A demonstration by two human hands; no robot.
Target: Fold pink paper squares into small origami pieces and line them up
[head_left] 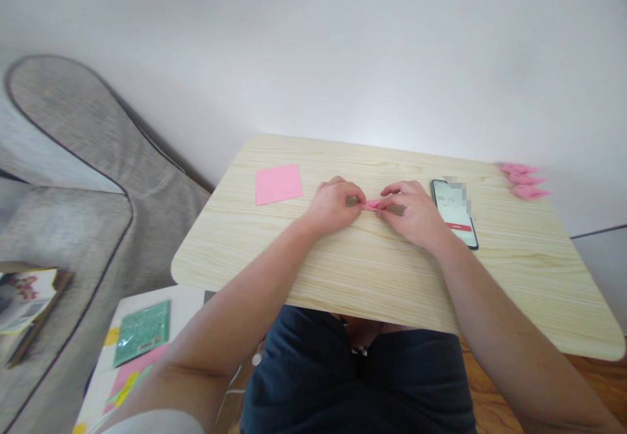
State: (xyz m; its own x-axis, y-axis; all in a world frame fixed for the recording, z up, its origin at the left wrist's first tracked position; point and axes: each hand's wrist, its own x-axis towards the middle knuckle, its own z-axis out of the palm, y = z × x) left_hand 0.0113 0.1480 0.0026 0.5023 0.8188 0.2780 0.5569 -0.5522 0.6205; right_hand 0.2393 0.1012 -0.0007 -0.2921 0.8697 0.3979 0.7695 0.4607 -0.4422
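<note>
A small folded pink paper lies at the middle of the light wooden table. My left hand pinches its left end with curled fingers. On its right end my right hand presses, fingers closed on the fold. Most of the paper is hidden under my fingers.
A flat pink paper square lies to the left. A phone with a lit screen rests right of my right hand. Three folded pink pieces sit at the far right corner. A grey sofa and a low surface with coloured papers are at left.
</note>
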